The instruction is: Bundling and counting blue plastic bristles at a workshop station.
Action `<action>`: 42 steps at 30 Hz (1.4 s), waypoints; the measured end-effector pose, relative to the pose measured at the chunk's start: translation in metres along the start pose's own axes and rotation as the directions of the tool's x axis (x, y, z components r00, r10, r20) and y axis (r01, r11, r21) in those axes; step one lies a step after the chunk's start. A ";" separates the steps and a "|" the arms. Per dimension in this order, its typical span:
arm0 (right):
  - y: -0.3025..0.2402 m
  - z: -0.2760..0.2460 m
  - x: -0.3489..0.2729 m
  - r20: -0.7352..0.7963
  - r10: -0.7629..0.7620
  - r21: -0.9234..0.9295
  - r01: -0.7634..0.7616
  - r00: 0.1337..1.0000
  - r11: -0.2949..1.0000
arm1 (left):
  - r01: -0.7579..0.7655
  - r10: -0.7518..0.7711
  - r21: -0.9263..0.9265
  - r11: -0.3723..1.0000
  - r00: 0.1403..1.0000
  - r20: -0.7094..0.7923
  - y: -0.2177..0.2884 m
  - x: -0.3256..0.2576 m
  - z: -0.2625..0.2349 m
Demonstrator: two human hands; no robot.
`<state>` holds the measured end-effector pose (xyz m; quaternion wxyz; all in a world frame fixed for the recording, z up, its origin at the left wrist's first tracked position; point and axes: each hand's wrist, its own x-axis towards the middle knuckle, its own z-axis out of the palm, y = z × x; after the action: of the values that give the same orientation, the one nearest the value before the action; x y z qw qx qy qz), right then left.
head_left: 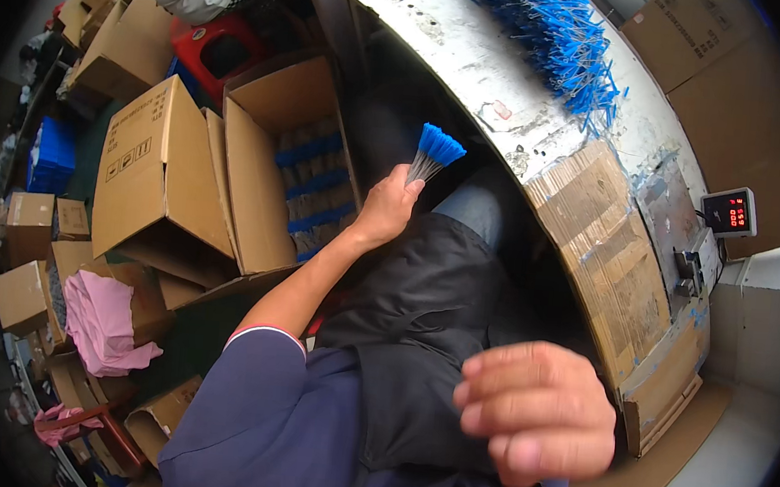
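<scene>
My left hand [389, 208] is closed round a bundle of thin, pale stems with blue tips [440, 144], the blue ends fanning upward. It is out over my lap, between the table edge and an open cardboard box [282, 104]. Inside that box lie rows of similar blue-tipped bundles [316, 181]. Close to the camera, my right hand [547, 413] hangs above my dark apron, its fingers loosely bent and slightly apart. Nothing shows in it. A large heap of loose blue-tipped stems [557, 35] lies on the far part of the white worktable [428, 15].
Flattened cardboard [602, 253] covers the table's near edge. A small device with a red digital display [728, 213] stands at the right, near a metal fixture [687, 272]. Another carton [151, 167], a red stool [216, 52] and a pink cloth [103, 322] are on the left.
</scene>
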<state>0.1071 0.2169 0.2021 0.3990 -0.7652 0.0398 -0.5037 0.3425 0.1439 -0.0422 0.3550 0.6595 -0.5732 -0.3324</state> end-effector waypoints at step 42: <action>0.270 0.076 -0.072 -0.061 0.962 0.344 -0.899 0.267 0.271 | 0.186 -0.163 -0.565 0.804 0.982 0.091 -0.036 -0.054 -0.056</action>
<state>0.2245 0.1103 -0.0398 0.6994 -0.4647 0.4744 -0.2644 0.4024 0.2057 -0.0415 0.4932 0.5663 -0.3910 -0.5322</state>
